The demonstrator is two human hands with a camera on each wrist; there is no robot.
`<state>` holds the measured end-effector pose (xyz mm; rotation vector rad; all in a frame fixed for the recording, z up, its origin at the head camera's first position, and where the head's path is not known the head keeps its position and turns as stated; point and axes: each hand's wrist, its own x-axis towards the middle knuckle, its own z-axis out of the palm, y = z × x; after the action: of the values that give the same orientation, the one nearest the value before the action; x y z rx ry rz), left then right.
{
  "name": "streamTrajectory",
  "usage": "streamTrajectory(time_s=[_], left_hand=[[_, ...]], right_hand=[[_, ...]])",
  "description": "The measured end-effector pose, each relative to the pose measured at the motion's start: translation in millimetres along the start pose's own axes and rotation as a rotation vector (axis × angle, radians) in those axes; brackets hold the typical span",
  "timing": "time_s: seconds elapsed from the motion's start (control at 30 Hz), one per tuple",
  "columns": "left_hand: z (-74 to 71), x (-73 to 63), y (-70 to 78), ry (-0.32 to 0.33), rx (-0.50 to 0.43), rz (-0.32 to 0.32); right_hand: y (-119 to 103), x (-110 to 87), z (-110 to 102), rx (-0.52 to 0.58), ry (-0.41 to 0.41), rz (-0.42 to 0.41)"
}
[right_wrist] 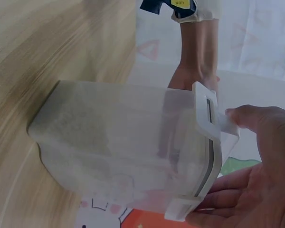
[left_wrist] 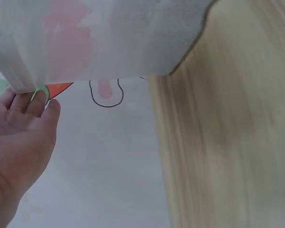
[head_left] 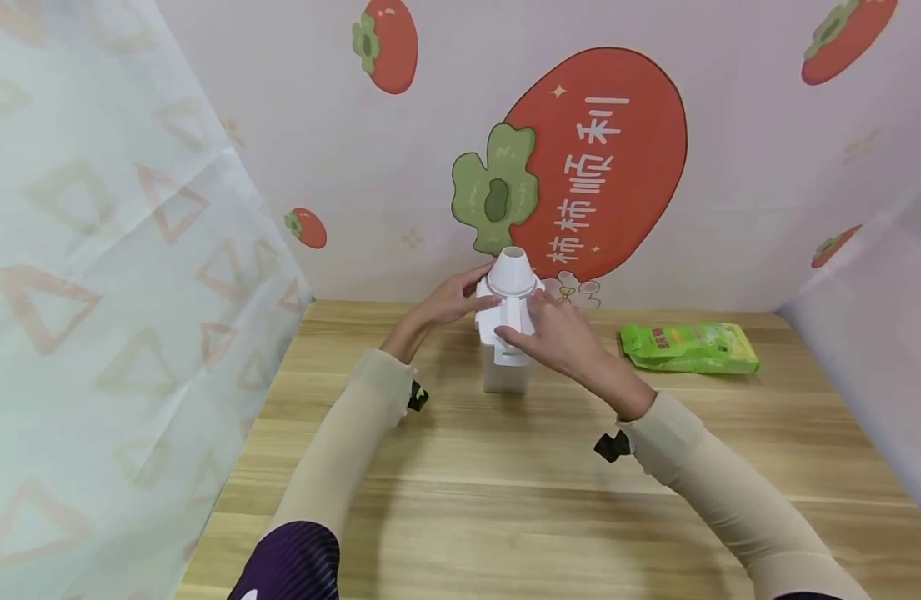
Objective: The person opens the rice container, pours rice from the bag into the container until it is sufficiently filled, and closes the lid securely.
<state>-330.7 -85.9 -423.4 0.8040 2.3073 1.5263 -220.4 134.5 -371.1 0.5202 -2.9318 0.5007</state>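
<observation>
A translucent plastic storage container (head_left: 505, 379) stands upright on the wooden table near the back wall. Its white lid (head_left: 511, 318) has side flaps, and a white cone-shaped piece (head_left: 512, 273) with a round top opening sits on it. My left hand (head_left: 456, 298) grips the lid's left side, thumb on top; in the left wrist view its fingers touch a side flap (left_wrist: 14, 66). From the right, my right hand (head_left: 565, 337) holds the lid, thumb toward the front and fingers at a far flap (right_wrist: 178, 209). Greyish contents show dimly through the container wall (right_wrist: 109, 123); their kind is unclear.
A green packet of wipes (head_left: 688, 347) lies on the table (head_left: 460, 500) to the right of the container. The back wall (head_left: 385, 175) carries a persimmon print, and a patterned sheet (head_left: 130, 292) hangs at the left. Another pale sheet (head_left: 873, 250) bounds the right side.
</observation>
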Motion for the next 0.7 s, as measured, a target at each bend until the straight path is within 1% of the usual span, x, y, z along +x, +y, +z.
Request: streamTrajectory(time_s=[0.17, 0.27, 0.5, 0.57, 0.7], left_hand=[[0.8, -4.4, -5.4, 0.029, -0.014, 0.011], [0.9, -9.6, -6.5, 0.063, -0.016, 0.013], [3.6, -24.2, -4.5, 0.145, 0.052, -0.009], [6.0, -27.4, -3.1, 0.17, 0.064, -0.019], [11.4, -33.2, -0.8, 0.214, 0.093, -0.018]], right_hand=[[1.7, 4.1, -1.2, 0.007, -0.027, -0.023], [3.0, 6.8, -3.8, 0.025, -0.054, -0.028], [9.5, 11.6, -10.1, 0.04, -0.119, -0.059], [12.8, 12.8, -12.1, 0.044, -0.137, -0.081], [21.7, 16.6, -14.9, 0.073, -0.16, -0.165]])
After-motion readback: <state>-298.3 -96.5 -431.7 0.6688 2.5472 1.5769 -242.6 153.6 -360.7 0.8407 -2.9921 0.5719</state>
